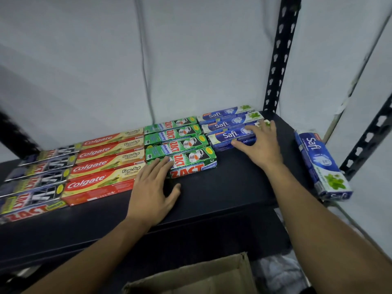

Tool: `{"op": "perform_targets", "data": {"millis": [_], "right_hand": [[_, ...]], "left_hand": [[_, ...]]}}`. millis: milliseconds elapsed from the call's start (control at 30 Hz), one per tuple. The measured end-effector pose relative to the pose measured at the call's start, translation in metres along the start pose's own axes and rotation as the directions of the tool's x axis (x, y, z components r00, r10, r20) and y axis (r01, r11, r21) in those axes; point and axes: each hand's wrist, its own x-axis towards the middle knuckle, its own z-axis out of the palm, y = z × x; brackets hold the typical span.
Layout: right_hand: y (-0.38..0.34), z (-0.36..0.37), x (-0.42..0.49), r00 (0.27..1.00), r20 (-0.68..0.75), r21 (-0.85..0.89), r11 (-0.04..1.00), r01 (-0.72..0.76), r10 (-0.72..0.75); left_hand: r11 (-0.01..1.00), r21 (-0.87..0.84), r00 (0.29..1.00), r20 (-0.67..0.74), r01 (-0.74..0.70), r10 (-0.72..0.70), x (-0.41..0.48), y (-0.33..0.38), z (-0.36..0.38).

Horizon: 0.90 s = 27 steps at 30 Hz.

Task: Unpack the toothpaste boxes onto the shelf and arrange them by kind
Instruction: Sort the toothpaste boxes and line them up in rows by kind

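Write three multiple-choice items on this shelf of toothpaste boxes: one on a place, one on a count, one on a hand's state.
1. Where does the lone blue Safi toothpaste box lie?
A standing upright at the back
B stacked at the far left
C right of the right hand, set apart

2. How many red Colgate toothpaste boxes show?
A two
B four
C six

3. The left hand is:
A curled into a fist
B flat, fingertips on the front green Zact toothpaste box
C lifting a box

Key:
1 C, it lies alone past that hand.
2 B, four Colgate logos line up.
3 B, its fingers are straight.
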Motion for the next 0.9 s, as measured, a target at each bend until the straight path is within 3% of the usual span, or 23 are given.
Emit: {"op": "perform_targets", "data": {"millis": [567, 900], "right_hand": [[0.0004, 0.0045, 0.0041, 1.000, 0.007, -0.180, 0.984, 0.015, -0.014], [0.0003, 0.0042, 0.0033, 0.999, 0.029, -0.195, 0.980, 0.025, -0.020]], "left_hand": [[1.000, -0.022, 1.000, -0.005, -0.006, 0.005, 0.0000, 0.0011, -0.0006], [0.999, -0.034, 1.000, -0.010, -0.005, 0.005, 0.0003, 0.0001, 0.0004]]}}
